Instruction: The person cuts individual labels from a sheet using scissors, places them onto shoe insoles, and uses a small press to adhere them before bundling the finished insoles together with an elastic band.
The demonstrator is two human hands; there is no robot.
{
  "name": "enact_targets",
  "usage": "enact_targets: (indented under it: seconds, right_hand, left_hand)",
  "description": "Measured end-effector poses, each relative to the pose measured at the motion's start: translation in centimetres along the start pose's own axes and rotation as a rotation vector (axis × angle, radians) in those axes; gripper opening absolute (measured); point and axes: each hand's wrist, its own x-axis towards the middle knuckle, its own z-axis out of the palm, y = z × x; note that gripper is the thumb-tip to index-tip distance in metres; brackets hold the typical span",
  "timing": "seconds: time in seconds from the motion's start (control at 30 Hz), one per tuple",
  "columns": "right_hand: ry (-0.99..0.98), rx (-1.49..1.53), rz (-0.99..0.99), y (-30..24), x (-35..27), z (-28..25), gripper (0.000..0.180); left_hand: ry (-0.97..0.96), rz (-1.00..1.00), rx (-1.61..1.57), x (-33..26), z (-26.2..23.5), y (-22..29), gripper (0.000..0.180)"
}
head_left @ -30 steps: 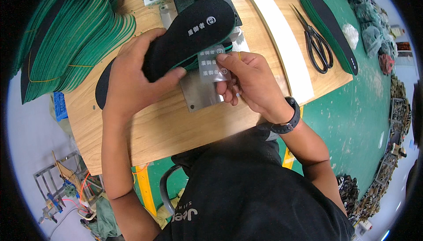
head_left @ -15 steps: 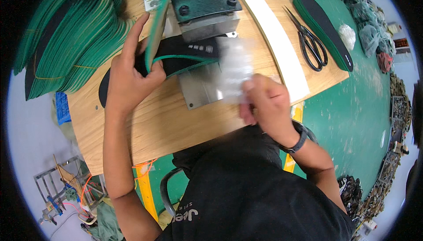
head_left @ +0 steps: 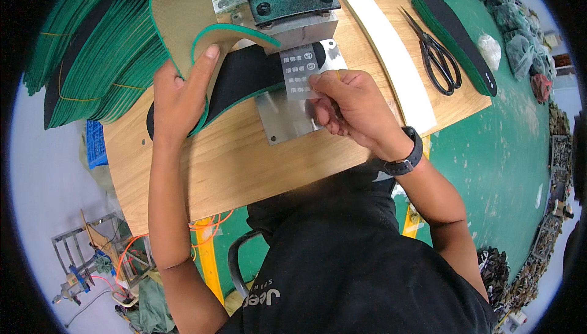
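My left hand [head_left: 181, 99] is closed around a bent insole [head_left: 186, 13], tan underneath with a green edge. Below it lies a black insole [head_left: 247, 71], its far end under the press head [head_left: 302, 31] and over a metal plate [head_left: 278, 120]. Whether the left fingers also grip this lower insole is hidden. Between thumb and fingers, my right hand [head_left: 361, 105] pinches a clear transfer sheet [head_left: 298, 74] bearing rows of white print. The sheet lies against the black insole's end, just in front of the press head.
A large stack of green-edged insoles [head_left: 113, 59], bound with bands, stands at the left. On the right, a white curved strip [head_left: 382, 40], black scissors [head_left: 437, 59] and a thick stack of black-topped insoles [head_left: 455, 40] rest on the wooden table [head_left: 244, 175].
My right hand has brought the sheet left onto the black insole. The left hand's upper insole has tipped from edge-on to show its tan underside, and its free end now curls rightward.
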Motion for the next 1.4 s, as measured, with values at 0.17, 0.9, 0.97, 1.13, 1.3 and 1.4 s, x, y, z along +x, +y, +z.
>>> enact_targets:
  seconds: [0.17, 0.9, 0.97, 1.13, 1.3, 1.4]
  right_hand:
    - [-0.019, -0.023, -0.002, 0.0, 0.3, -0.3, 0.027]
    - [0.015, 0.005, -0.190, 0.9, 0.4, 0.4, 0.024]
    - [0.081, -0.136, -0.293, 1.2, -0.2, 0.4, 0.024]
    - [0.328, 0.069, -0.334, 1.8, -2.1, -2.4, 0.024]
    - [0.115, -0.099, -0.108, -0.3, -0.3, -1.2, 0.027]
    - [0.046, -0.182, -0.124, -0.2, 0.7, -1.0, 0.029]
  left_hand:
    - [-0.022, 0.033, 0.054, 0.1, -0.1, -0.4, 0.033]
    - [-0.321, 0.233, 0.366, 0.0, 0.6, 0.3, 0.063]
    - [-0.249, 0.318, 0.382, -0.1, 0.6, -0.1, 0.060]
    - [-0.174, 0.138, 0.277, -0.2, 0.1, 0.0, 0.035]
    - [0.030, 0.011, -0.071, -0.4, -1.4, -1.4, 0.014]
    - [0.079, 0.016, -0.145, -0.4, -1.4, -1.3, 0.012]
